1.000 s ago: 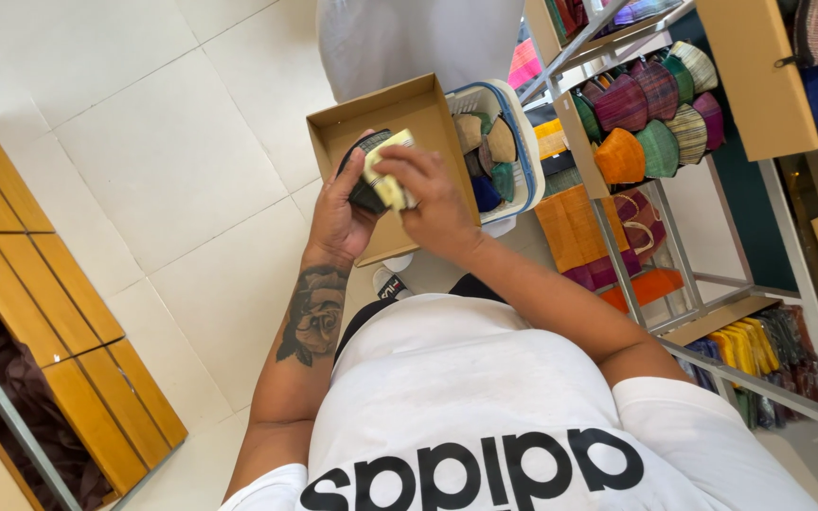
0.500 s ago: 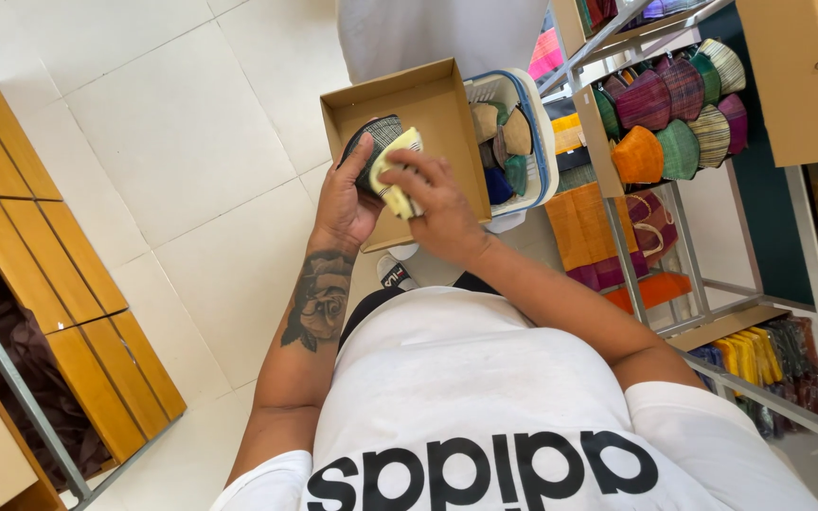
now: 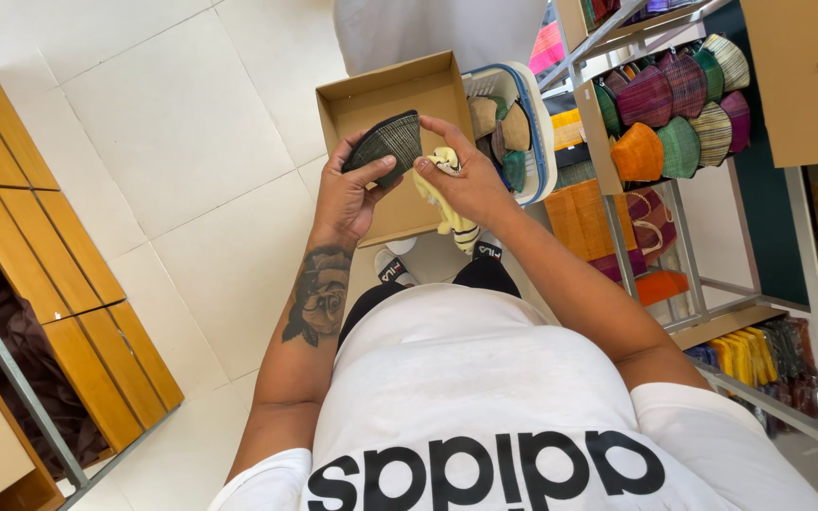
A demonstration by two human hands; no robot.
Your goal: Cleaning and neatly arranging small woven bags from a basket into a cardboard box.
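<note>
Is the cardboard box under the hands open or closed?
Open. The cardboard box has no lid on, so its bare brown bottom shows. The left hand holds a dark woven pouch over it.

Open floor [image 3: 172, 142] left — shelf rack [image 3: 684, 189] right

Both arms bent, forearms reaching forward, hands close together at chest height. Left hand [image 3: 352, 194] — palm up, fingers curled, thumb on top, grip closed. Right hand [image 3: 466, 180] — knuckles up, fingers pinched, grip closed. Left forearm carries a tattoo; wrists near level.
</note>
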